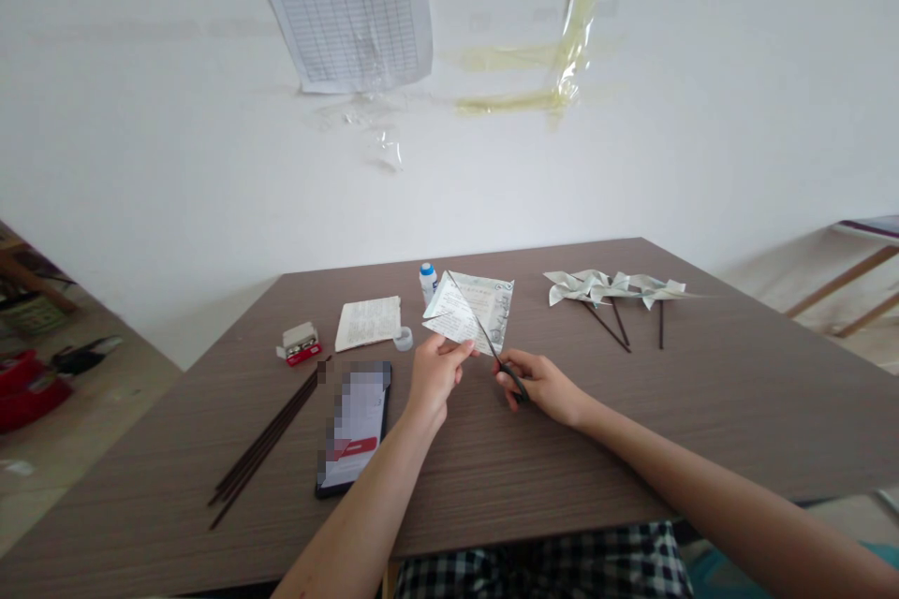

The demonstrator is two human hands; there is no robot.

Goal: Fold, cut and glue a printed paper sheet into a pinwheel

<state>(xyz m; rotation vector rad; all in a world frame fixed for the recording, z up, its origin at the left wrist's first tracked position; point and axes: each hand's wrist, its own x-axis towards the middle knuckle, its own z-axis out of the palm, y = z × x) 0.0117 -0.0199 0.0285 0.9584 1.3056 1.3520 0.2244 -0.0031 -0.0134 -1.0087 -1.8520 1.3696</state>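
My left hand (436, 372) pinches the lower edge of a square printed sheet of paper (484, 304), holding it up above the table. In my right hand (537, 384) is a pair of scissors (511, 374) with dark handles; its blades lie across the sheet on a diagonal. A slit shows at the sheet's left side. Just behind the paper stands a white glue bottle (427, 279) with a blue cap, partly hidden. To the right lie several paper pinwheels (594, 286) on thin dark sticks.
On the table (604, 487), left of my hands, are a phone (355, 426), several dark sticks (263, 445), a small red box (302, 346), a stack of printed paper (367, 323) and a tape roll (403, 339). A white wall rises behind.
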